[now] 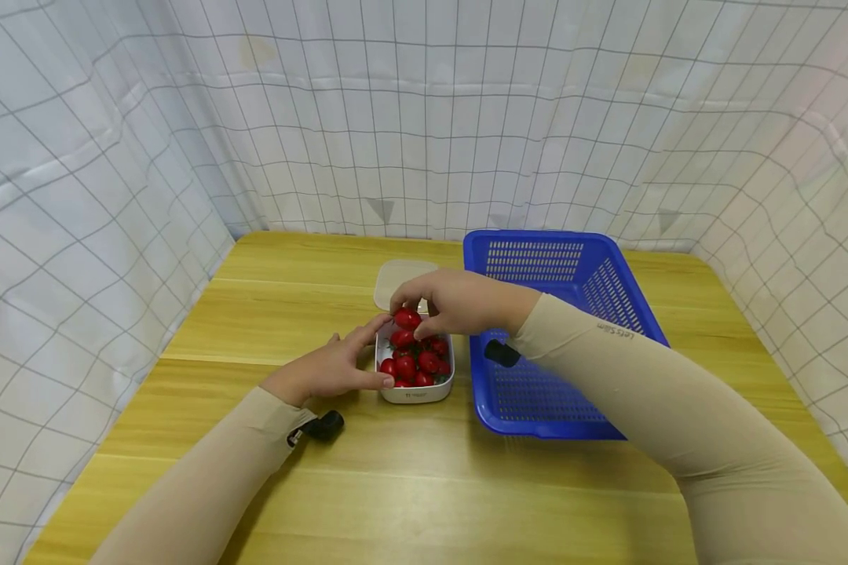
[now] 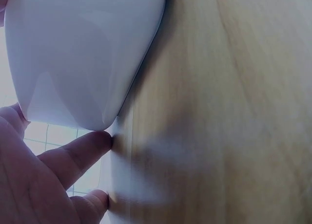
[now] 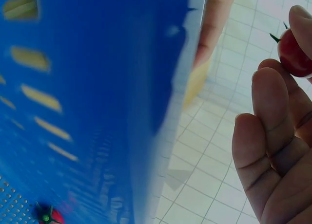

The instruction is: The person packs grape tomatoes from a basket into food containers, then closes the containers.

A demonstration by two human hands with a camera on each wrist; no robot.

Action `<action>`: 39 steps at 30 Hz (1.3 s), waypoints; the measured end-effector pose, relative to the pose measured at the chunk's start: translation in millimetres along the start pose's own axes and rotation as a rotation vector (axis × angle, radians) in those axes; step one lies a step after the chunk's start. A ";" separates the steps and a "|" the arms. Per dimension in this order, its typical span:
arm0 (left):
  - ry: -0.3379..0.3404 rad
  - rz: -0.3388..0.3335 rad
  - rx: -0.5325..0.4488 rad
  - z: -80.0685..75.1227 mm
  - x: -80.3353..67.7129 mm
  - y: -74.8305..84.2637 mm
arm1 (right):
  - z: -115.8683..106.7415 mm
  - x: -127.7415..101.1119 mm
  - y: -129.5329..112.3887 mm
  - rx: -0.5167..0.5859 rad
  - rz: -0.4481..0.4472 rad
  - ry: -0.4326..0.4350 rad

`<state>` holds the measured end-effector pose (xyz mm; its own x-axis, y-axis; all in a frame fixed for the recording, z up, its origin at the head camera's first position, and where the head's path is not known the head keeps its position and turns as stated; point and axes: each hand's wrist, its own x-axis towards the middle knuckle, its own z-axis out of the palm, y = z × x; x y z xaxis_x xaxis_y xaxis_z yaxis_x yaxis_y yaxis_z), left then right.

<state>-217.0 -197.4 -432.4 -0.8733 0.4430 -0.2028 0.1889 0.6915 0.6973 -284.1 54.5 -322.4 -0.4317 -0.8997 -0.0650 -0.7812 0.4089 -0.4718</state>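
Observation:
A white container [image 1: 415,395] full of red cherry tomatoes [image 1: 405,366] stands on the table. My left hand [image 1: 332,366] rests against its left side, with fairly straight fingers: the thumb at the front-left rim, the index finger at the back-left corner. In the left wrist view its fingertips touch the smooth white wall. Above the tomatoes, my right hand [image 1: 459,300] pinches one cherry tomato [image 3: 295,54] between thumb and fingers; its green stem shows in the right wrist view. The other right-hand fingers are loosely bent.
A blue perforated basket [image 1: 477,369] stands right of the container, under my right forearm. Inside it lies a cherry tomato [image 3: 57,216] with a green stem. A translucent lid [image 1: 389,276] lies behind the container. White grid-patterned curtains [image 1: 424,141] surround the wooden table [image 1: 424,494].

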 end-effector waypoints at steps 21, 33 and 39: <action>0.005 0.000 -0.006 0.7 1.0 -1.0 | -20.1 -24.2 36.6 0.097 0.204 0.120; 0.015 0.002 -0.028 1.5 -1.1 -2.2 | -19.1 -51.0 142.8 0.023 0.491 0.188; 0.019 0.017 -0.030 2.9 -1.1 -2.6 | -4.0 -47.2 164.0 0.029 0.469 0.104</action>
<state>-215.2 -198.1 -436.0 -0.8786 0.4432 -0.1782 0.1902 0.6668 0.7205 -393.7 164.6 -393.2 -0.7784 -0.5986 -0.1893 -0.4791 0.7612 -0.4370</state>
